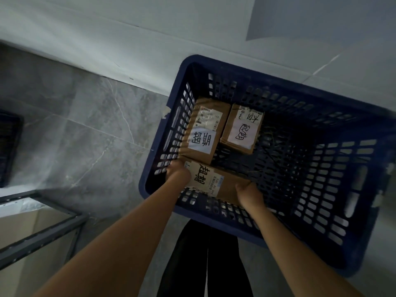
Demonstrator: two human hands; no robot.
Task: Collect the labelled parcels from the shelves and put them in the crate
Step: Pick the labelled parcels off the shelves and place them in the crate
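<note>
Both hands on same parcel (pixel 216 181) inside blue crate (pixel 278 82): left hand (pixel 178 173) gripping left end, right hand (pixel 248 194) gripping right end, fingers curled round edges. I see parcel low in near-left corner of crate, label up. Two more labelled parcels (pixel 203 129) (pixel 242 129) flat on crate bottom just beyond. Crate sits on grey tile floor (pixel 85 136); metal shelf frame (pixel 42 232) at my left.

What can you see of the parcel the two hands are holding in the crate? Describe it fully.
The held parcel is a flat brown cardboard box with a white label bearing black handwritten characters and a printed shipping slip. It lies label-up inside the blue crate, at its near left corner, close beside another labelled box. The left hand grips its left end; the right hand grips its right end.
</note>
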